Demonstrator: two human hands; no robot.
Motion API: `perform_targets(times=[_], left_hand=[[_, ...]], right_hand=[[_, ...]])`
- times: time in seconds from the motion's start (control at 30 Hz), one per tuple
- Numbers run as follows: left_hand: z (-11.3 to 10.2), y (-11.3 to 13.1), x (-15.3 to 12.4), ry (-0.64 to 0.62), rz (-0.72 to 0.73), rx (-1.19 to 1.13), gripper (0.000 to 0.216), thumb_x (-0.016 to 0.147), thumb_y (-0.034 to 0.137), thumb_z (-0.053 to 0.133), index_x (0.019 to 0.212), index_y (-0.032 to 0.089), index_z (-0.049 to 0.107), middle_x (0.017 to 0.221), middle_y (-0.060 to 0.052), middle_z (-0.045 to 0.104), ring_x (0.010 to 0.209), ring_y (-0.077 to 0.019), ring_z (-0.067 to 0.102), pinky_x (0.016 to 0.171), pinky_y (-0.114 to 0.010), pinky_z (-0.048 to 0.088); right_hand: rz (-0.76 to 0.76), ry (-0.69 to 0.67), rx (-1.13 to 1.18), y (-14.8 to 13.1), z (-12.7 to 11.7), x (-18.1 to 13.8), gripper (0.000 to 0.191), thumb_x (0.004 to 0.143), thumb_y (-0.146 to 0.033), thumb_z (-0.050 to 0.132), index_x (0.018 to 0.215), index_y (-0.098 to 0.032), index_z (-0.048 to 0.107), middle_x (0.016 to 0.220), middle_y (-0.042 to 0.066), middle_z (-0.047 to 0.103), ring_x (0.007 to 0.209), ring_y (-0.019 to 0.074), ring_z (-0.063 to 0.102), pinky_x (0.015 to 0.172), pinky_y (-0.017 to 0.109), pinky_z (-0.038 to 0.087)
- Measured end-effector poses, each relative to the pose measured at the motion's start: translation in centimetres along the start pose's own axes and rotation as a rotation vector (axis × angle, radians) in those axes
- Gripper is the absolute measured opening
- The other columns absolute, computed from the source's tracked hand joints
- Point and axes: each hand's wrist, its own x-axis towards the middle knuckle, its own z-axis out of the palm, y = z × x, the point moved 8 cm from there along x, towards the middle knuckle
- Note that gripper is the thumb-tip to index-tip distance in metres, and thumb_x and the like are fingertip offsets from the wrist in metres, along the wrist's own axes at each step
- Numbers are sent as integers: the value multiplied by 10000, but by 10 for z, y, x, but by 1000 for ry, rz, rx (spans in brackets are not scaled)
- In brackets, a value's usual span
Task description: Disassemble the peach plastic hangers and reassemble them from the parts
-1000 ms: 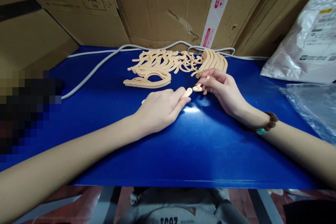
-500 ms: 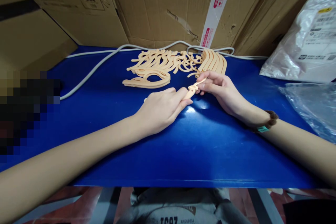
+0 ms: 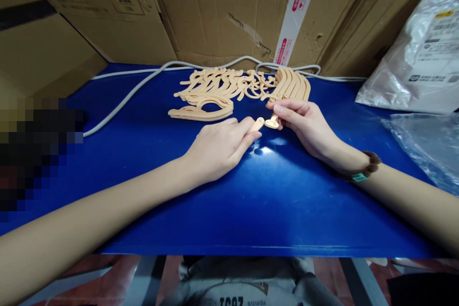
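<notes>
My left hand (image 3: pixel 220 146) rests on the blue table (image 3: pixel 229 210), fingers closed round a thin peach plastic strip (image 3: pixel 256 125) whose tip pokes out past the fingertips. My right hand (image 3: pixel 304 124) pinches a small peach hook piece (image 3: pixel 271 123) right beside that tip, the two nearly touching. Behind the hands lies a pile of peach plastic hook pieces (image 3: pixel 222 88), with a fanned stack of curved pieces (image 3: pixel 292 83) at its right end, just above my right hand.
Cardboard boxes (image 3: pixel 222 9) wall off the back and left. A white cable (image 3: pixel 125 95) runs along the table's rear. Grey plastic bags (image 3: pixel 419 52) and clear film (image 3: pixel 426 148) sit at the right. A beaded bracelet (image 3: pixel 366 169) circles my right wrist.
My right hand brought its small piece against the strip's tip half a second ago, then drew it back slightly and turned it. My left hand stayed in place.
</notes>
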Motion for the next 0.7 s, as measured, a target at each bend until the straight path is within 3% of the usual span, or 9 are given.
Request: perform_targets(times=[0.1,0.43,0.57,0.7], left_hand=[[0,1,-1,-2,1,-7,358,1067,385,303,1020,181,593,788,-20,602,732,-189,580,625,-296,371],[1,4,-2,-12,21,-30,376,1071,383,283,1001,175,590,822,-27,571,780,-193,554,664,-302,385],[1,7,-3,1,43,-20,395,1077,400,260,1036,182,586,840,-30,587,786,-190,563,644,-293,378],[0,4,-2,1,30,-3,389,1077,395,251,1043,183,575,841,-30,611,755,-180,573,632,-283,376]], right_hand=[[-8,-5,6,1,-2,0,248,813,-376,806,1022,-245,790,795,-16,701,684,93,576,683,235,487],[-19,-45,-45,0,1,1,268,827,-436,786,1009,-239,785,815,-9,707,691,96,586,684,234,496],[-39,-104,-90,-2,7,1,245,833,-456,777,916,-226,776,776,-11,702,685,97,590,691,232,498],[-17,-69,-63,0,3,2,241,805,-450,802,852,-218,755,787,-12,694,690,101,575,681,229,489]])
